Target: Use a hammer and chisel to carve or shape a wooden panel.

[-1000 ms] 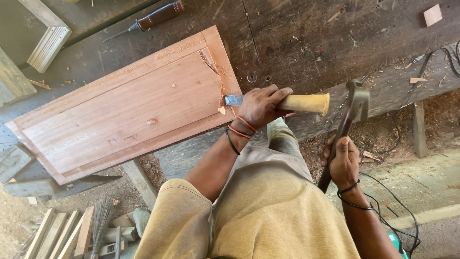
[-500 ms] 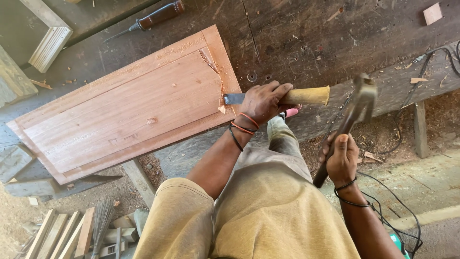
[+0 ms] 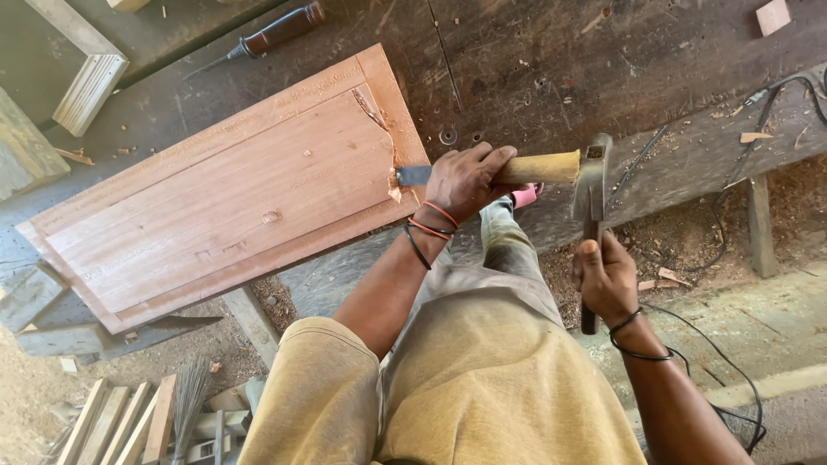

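- Since the earlier frames your hammer has swung in from out at the right and now meets the butt of the chisel handle; your left hand and the panel have hardly shifted.
- Head view: your left hand (image 3: 465,179) is wrapped tight round the pale wooden-handled steel chisel (image 3: 517,170), whose blade bites the near right corner of the reddish-brown raised wooden panel (image 3: 233,185), where torn fibres show.
- Your right hand (image 3: 607,277), just right of the chisel's butt, is closed firmly round the shaft of the dark metal-headed hammer (image 3: 593,185), head touching the handle end.
- That panel lies flat on the dark, scarred wooden workbench (image 3: 534,60); beyond its far edge rests a brown-handled screwdriver (image 3: 267,36).
- To strike well, I'd judge you should keep the hammer face square to the butt, hold the blade steady in its cut, and keep your left fingers clear of the struck end.
- Light taps look wiser near the splintered corner, since the grain could tear further.
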